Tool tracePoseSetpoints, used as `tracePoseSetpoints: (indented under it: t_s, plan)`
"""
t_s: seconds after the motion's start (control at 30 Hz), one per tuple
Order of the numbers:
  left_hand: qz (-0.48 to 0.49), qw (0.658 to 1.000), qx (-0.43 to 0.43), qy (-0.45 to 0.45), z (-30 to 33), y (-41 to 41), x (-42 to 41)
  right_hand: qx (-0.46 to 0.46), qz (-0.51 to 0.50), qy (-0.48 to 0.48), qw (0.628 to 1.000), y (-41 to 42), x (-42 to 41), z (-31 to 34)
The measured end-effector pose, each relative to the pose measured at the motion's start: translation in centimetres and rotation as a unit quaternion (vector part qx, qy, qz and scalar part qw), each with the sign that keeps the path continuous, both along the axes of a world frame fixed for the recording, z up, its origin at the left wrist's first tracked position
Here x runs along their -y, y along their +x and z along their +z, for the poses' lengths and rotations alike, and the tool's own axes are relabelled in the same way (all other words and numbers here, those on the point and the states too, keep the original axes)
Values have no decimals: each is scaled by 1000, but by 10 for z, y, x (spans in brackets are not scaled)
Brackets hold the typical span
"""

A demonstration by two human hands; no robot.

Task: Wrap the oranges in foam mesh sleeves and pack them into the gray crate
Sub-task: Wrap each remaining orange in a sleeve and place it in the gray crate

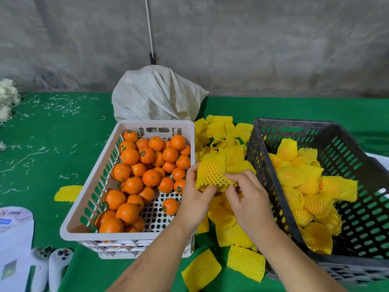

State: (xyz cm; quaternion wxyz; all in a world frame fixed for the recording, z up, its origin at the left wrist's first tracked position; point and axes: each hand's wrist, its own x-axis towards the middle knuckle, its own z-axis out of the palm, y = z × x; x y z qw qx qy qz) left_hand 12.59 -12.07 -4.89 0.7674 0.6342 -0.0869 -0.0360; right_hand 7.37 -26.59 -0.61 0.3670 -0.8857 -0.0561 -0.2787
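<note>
Between the two crates, both my hands hold one yellow foam mesh sleeve (211, 171). My left hand (194, 197) grips its left edge, and my right hand (249, 199) pinches its lower right edge. No orange shows inside this sleeve. Several bare oranges (147, 175) fill the white crate (88, 228) on the left. The gray crate (357, 144) on the right holds several wrapped oranges (299, 186). A heap of loose yellow sleeves (227, 135) lies between the crates, partly under my hands.
A white woven sack (155, 95) stands behind the white crate against the concrete wall. Single sleeves lie on the green cloth (52, 144), one by the white crate's left side (67, 192), others at the front (202, 270). Two white controllers (50, 266) and a paper packet (14, 228) sit at lower left.
</note>
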Motion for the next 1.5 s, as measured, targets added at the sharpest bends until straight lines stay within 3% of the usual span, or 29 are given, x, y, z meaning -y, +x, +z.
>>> tracePoseSetpoints:
  t_s: [0.1, 0.17, 0.23, 0.3, 0.33, 0.4, 0.5, 0.73, 0.83, 0.93, 1.03, 1.13, 1.2, 1.27, 1.33, 1.43, 1.5]
  plan:
    - [31, 999, 1, 16, -4, 3, -1, -29, 15, 18, 999, -4, -8, -9]
    - [48, 998, 14, 44, -6, 5, -2, -109, 27, 160, 981, -6, -12, -11]
    - [31, 995, 54, 78, -5, 2, -2, -194, 37, 363, 910, -6, -16, -6]
    - [-22, 984, 94, 148, -4, -1, -1, -268, 77, 501, 819, 0, -18, -4]
    - [-45, 975, 104, 189, -5, -1, 1, -285, 89, 517, 802, 3, -19, -4]
    - [-59, 965, 93, 240, -6, 0, 3, -283, 63, 471, 833, 6, -18, -3]
    - [-95, 964, 92, 229, -3, -3, 4, -259, 14, 423, 868, 11, -1, 2]
    - [-67, 980, 77, 172, -2, -2, 4, -166, -106, 547, 813, 36, 93, 29]
    - [-56, 990, 50, 123, 0, -2, 2, -195, -182, 542, 797, 47, 116, 34]
    - [-61, 989, 44, 130, 4, -3, 3, -263, -203, 462, 822, 47, 105, 18]
    - [-58, 984, 61, 159, 6, -3, 5, -277, -202, 307, 888, 46, 99, 0]
    - [-34, 985, 63, 160, 7, -2, 5, -239, -174, 72, 952, 45, 94, -7]
    - [-13, 986, 62, 153, 9, -2, 5, -200, -129, -130, 962, 42, 84, -9]
    - [8, 986, 70, 151, 10, -2, 6, -171, -60, -320, 930, 38, 73, -12]
    - [31, 984, 81, 158, 10, -3, 4, -196, 35, -441, 875, 36, 64, -16]
    - [61, 948, 162, 267, 5, 0, -12, -357, 119, -446, 812, 34, 55, -22]
    - [61, 880, 218, 417, 0, 12, -34, -478, 127, -464, 735, 34, 52, -26]
